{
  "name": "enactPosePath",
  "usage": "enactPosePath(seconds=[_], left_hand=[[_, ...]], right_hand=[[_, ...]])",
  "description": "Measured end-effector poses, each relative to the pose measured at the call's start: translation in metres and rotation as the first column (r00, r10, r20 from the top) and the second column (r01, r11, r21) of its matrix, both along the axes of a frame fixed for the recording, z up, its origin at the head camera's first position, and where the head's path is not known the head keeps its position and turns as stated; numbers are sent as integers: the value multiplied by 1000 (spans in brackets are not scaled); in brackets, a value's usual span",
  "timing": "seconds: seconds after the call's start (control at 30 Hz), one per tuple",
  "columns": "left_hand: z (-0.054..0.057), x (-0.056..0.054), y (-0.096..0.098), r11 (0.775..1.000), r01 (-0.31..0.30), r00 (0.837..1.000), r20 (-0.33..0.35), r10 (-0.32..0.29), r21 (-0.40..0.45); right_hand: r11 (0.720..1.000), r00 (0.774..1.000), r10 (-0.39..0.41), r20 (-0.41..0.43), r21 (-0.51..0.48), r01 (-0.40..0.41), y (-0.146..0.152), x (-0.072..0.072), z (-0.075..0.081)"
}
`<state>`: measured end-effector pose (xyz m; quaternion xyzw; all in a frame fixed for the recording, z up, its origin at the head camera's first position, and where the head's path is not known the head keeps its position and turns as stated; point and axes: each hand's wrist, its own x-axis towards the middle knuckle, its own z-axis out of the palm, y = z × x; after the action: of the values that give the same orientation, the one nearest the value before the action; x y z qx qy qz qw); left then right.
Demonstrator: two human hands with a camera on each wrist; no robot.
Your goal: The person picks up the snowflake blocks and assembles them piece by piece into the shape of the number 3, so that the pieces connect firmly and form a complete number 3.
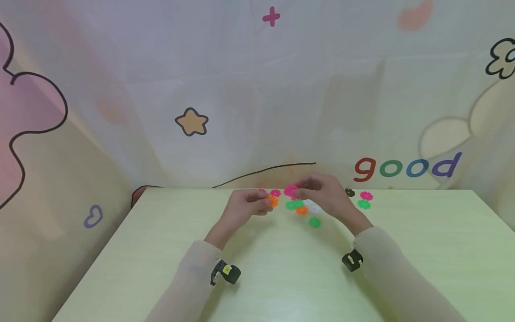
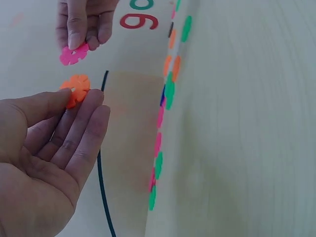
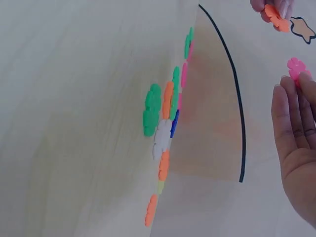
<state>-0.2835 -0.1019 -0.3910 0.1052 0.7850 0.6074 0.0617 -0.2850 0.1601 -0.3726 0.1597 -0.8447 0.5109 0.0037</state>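
A person's two arms are reaching forward over a pale, smooth table (image 1: 261,277), forearms slanting inward so the hands are facing each other near the far edge. The left hand (image 1: 243,207) is pinching an orange flower-shaped piece (image 2: 78,88) between thumb and index finger; in the left wrist view its other fingers are extending loosely, palm showing. The right hand (image 1: 327,192) is pinching a pink flower-shaped piece (image 2: 74,55) the same way, thumb against fingers. Both pieces are hovering above the table, near each other with a gap between. They are thin, flat discs with notched, petal-like rims, looking like smooth plastic.

More such discs are lying beyond and beneath the hands, including a green disc (image 1: 315,222) nearest the viewer and a white disc (image 1: 313,206) by the right hand. Light, soft-looking sleeves (image 1: 189,277) are covering both forearms. Behind, a creased, cloth-like backdrop (image 1: 241,67) is showing a yellow star (image 1: 192,121) and the word "good" (image 1: 407,168).
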Motion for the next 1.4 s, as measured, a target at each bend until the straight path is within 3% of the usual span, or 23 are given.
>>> enactPosePath(seconds=[0.27, 0.6, 0.87, 1.13, 1.4], left_hand=[[8, 14, 6, 997, -17, 1000, 3, 17, 80], [16, 27, 15, 993, -30, 999, 16, 29, 116], [14, 35, 19, 992, -51, 997, 57, 45, 116], [13, 42, 18, 993, -49, 998, 56, 43, 109], [12, 42, 19, 988, -36, 997, 66, 27, 150]], right_hand=[[999, 998, -48, -29, -15, 48, 3, 21, 5], [995, 996, -84, -28, -51, 82, 7, 30, 2], [996, 996, -67, -61, -60, 63, 9, 33, 3], [997, 994, 3, -107, -70, -11, 3, 37, 2], [996, 994, 27, -110, -85, -36, 2, 39, 2]])
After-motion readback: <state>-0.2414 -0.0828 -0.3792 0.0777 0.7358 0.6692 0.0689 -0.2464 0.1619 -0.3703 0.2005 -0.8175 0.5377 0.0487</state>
